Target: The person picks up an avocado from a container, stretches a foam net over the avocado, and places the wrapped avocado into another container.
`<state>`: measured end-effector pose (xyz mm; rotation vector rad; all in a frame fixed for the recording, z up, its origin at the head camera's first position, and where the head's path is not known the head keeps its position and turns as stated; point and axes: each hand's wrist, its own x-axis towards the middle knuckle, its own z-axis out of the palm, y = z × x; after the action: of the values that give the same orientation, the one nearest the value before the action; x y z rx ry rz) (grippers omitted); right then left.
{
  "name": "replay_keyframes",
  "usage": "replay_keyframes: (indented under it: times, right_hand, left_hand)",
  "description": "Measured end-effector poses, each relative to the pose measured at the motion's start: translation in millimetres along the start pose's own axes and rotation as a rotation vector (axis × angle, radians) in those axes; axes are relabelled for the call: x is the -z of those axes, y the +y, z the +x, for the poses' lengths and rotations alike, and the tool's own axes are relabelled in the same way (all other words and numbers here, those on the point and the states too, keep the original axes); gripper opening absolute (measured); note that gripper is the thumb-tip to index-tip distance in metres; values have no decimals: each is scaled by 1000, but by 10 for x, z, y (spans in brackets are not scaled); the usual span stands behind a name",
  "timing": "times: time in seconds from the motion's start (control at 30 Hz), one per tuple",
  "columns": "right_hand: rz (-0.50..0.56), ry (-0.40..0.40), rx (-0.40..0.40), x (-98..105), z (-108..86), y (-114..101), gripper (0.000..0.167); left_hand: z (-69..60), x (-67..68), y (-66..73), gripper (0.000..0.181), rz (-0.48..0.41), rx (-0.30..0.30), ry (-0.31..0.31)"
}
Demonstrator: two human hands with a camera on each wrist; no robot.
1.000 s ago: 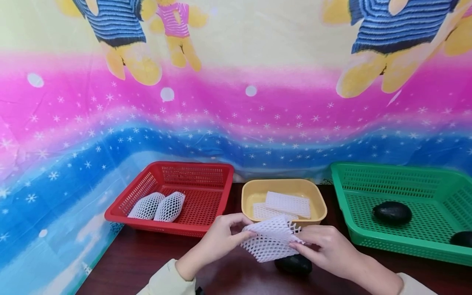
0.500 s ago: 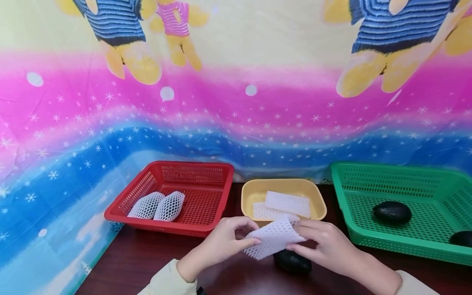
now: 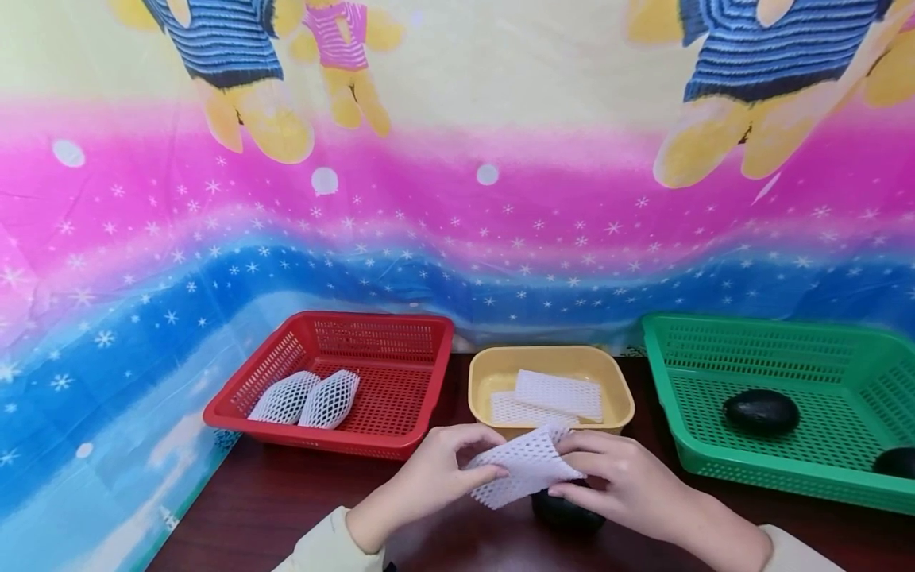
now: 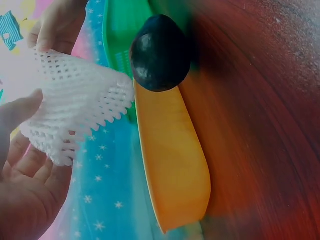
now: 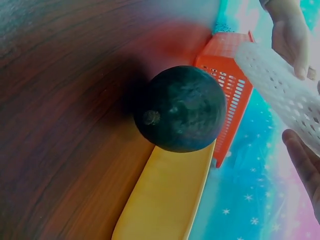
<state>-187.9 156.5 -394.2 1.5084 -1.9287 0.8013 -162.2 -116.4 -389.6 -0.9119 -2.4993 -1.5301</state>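
A white foam net sleeve (image 3: 525, 467) is held up between both hands, above the table. My left hand (image 3: 445, 470) pinches its left end between thumb and fingers. My right hand (image 3: 632, 481) grips the other end, with fingers at the sleeve's mouth and the thumb below. Beneath the sleeve a dark avocado (image 3: 565, 515) lies on the table, partly covered by the right hand in the head view. The left wrist view shows this avocado (image 4: 160, 54) apart from the netting (image 4: 75, 95); its stem end faces the right wrist camera.
A red basket (image 3: 422, 397) at the left holds two net-covered fruits (image 3: 329, 400). Behind the hands, a yellow bin (image 3: 622, 389) contains flat foam nets (image 3: 557, 395). Two more avocados (image 3: 761, 412) lie in the green basket (image 3: 668, 413) at the right. A printed cloth (image 3: 457, 222) hangs behind.
The foam net has been tilted and its mesh squeezed narrower. My right hand has shifted slightly left, its fingers closer to the sleeve's mouth. The avocado has stayed in place.
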Motion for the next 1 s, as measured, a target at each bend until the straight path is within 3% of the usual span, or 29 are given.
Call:
replay_keyframes:
  times: [0.17,0.33,0.53,0.63,0.87,1.0]
  right_hand:
    - [20,-38,-83,14,-23,-29,28]
    - [24,-35,-48,0,-55,7,21]
    - [28,-37,-50,-6,-62,22,16]
    - [25,-23,-35,-7,-32,8,19]
    - [36,-1,-10,-26,44,-69,26]
    - [43,0,15,-50,70,-84,25]
  left_hand:
    - [-15,48,-12,15,-30,53,58]
    - [-19,90,-17,13,-57,98,70]
    - [-17,62,-37,13,-61,57,20]
    - [-16,45,-26,23,-44,52,-24]
    - [-10,-8,-11,67,38,65,-123]
    - [-9,-71,-31,75,57,51,-154]
